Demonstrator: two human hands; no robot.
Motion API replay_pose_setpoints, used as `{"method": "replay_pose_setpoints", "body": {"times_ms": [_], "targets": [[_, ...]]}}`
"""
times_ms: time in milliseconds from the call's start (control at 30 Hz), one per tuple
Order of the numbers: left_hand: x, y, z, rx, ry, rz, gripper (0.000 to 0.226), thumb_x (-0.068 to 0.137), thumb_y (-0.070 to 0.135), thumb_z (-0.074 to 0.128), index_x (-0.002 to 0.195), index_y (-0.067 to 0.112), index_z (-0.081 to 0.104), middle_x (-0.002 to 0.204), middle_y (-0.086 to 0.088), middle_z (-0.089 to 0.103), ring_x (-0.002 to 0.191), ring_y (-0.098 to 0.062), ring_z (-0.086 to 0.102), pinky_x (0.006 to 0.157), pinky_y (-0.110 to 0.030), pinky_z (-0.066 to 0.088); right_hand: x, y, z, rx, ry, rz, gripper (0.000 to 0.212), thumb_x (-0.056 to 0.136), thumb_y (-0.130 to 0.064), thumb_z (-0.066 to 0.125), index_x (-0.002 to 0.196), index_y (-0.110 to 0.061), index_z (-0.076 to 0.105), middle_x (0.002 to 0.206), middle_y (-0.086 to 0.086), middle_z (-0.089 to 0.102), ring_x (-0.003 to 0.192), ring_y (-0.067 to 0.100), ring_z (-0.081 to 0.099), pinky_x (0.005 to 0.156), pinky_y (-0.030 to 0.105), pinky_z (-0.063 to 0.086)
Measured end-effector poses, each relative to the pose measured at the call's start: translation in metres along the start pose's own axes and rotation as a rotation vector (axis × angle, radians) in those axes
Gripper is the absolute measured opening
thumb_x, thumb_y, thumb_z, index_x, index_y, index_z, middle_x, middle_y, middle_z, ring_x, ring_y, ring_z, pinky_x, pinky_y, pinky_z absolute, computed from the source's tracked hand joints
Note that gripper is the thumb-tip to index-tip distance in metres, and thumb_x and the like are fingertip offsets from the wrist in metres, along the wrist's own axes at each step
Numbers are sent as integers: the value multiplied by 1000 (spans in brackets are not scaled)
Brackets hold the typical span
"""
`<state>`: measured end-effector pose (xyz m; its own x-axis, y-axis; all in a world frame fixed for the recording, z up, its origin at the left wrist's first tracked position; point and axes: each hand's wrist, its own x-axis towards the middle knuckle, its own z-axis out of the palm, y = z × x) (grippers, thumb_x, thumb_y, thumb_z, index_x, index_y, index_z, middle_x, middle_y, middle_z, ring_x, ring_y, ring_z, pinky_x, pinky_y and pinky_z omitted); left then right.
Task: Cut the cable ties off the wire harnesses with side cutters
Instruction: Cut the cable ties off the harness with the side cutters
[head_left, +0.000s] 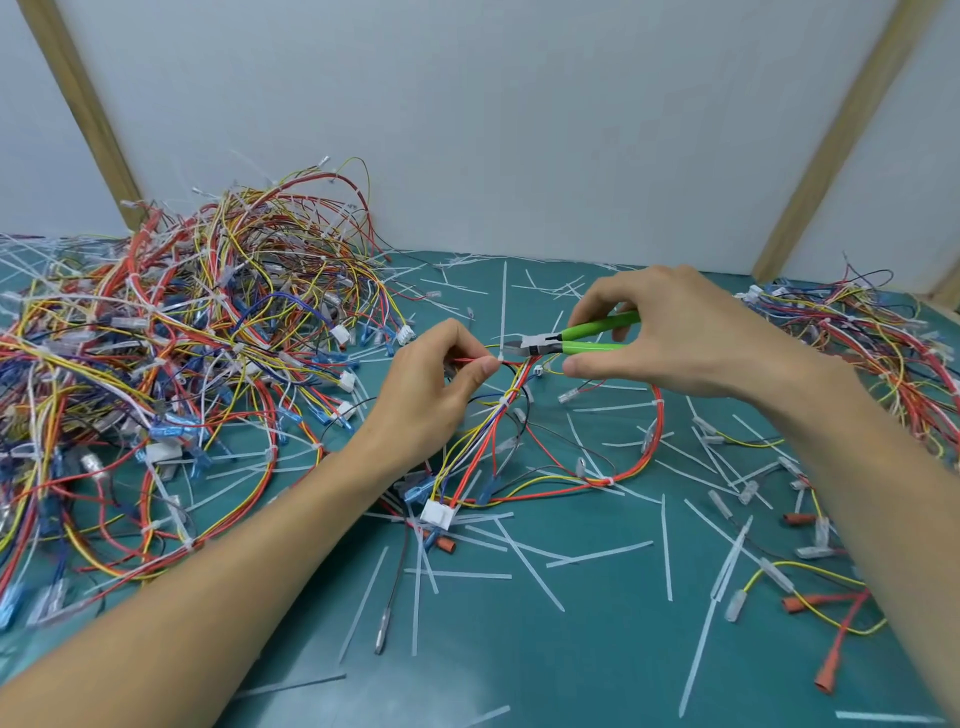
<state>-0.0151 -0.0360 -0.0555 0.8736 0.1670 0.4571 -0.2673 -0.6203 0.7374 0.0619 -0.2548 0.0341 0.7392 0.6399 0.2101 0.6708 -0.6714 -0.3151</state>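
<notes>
**Head view: cutter nose at a tie on the held harness**

Head camera, looking down on a green mat (519, 649). The left hand (441, 374) pinches a red wire bundle of the wire harness (498, 415) between thumb and fingertips, holding it raised above the mat. Just right of that pinch sits a white cable tie (502, 357), its free tail standing upright. The right hand (670, 338) is wrapped round the green handles of the side cutters (571, 340), whose long axis runs roughly level, nose pointing left toward the tie. The nose lies just beside the tie; whether the blades already bracket the strap cannot be told. The coming cut appears to depend on a short leftward advance. Uncut harnesses (182, 353) are heaped at left, a smaller pile (872, 332) at right, and cut tie strips (597, 553) litter the mat.
</notes>
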Motion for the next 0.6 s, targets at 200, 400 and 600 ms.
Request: {"method": "replay_pose_setpoints", "body": {"times_ms": [200,400,600], "targets": [[-1,2,-1,2,14,6,11,94,15,70,88,10,63,79,13,60,72,5,53,69,-10,39,2,-1,5,14,17,14,33,68,-68,78,85,-41,73,76,-33,65,84,3,61,80,37,53],[-1,1,-1,17,28,16,11,93,15,71,89,7,66,78,14,61,72,5,54,67,-8,38,2,1,7,30,3,36,30,67,-70,79,79,-42,77,64,-36,61,64,-2,56,60,30,39],[-2,-3,1,47,41,42,11,92,17,72,87,10,66,79,15,61,75,3,54,68,-9,39,-2,0,7,72,-38,8,23,73,-56,84,75,-34,78,53,-29,59,55,-10,53,48,9,35]]}}
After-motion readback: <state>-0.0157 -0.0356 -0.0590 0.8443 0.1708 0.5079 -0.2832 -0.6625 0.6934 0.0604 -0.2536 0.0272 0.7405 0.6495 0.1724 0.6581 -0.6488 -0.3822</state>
